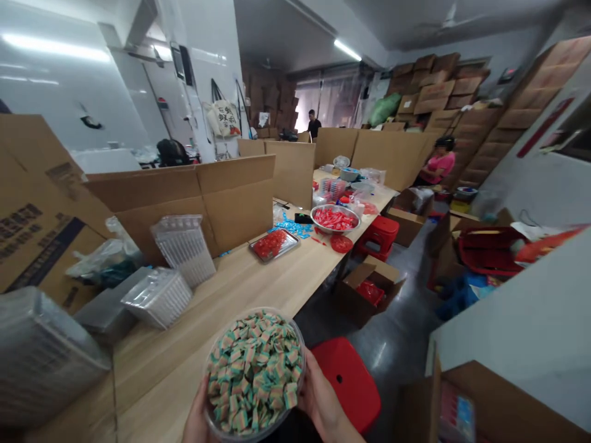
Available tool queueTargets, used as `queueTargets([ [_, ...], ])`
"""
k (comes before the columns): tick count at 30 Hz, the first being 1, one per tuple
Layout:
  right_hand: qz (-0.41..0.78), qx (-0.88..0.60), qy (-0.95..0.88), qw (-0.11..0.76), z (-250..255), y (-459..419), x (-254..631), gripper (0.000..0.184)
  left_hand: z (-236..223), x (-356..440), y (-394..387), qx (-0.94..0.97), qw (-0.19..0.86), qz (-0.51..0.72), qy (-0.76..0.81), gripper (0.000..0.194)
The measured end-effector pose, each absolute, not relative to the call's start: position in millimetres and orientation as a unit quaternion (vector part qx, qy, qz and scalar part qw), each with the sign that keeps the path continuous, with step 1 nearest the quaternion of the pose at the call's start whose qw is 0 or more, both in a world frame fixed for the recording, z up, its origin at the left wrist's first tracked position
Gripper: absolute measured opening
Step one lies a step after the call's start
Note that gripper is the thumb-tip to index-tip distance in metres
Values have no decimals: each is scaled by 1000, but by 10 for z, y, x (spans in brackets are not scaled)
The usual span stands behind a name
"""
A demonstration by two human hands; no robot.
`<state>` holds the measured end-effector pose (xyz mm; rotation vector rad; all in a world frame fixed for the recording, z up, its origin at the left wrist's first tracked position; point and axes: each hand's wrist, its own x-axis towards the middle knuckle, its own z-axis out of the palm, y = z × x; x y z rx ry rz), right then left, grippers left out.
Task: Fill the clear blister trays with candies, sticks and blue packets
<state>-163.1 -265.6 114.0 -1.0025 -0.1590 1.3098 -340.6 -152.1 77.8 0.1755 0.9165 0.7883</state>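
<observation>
Between both hands I hold a round clear plastic tub (302, 344) over the near edge of the wooden table (240, 283). It is heaped with small square pieces striped in green and pinkish tan (253, 369). My left hand (197, 411) presses on the tub's left side, its fingers partly hidden beneath. On the right side my right hand (318, 394) is wrapped round the wall, the thumb near the rim. Past the tub lies a metal tray (290, 245) with red pieces in it.
Stacked clear plastic trays (159, 295) stand left on the table before cardboard dividers (235, 197). Farther along is a metal bowl of red pieces (335, 218). A red stool (346, 381) and open cartons (369, 283) stand right. Two people are in the background.
</observation>
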Motion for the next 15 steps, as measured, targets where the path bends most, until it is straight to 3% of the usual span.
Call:
queueTargets([
  [4, 588, -496, -74, 635, 938, -2207, -1513, 66, 548, -3490, -933, 119, 781, 405, 461, 48],
  [10, 571, -597, -31, 563, 524, -1776, -1432, 73, 176, -3381, 185, 125, 804, 399, 424, 39],
  [15, 561, -625, 35, 542, 304, -1766, -1258, 80, -153, -2979, 920, 74, 809, 410, 414, 43],
])
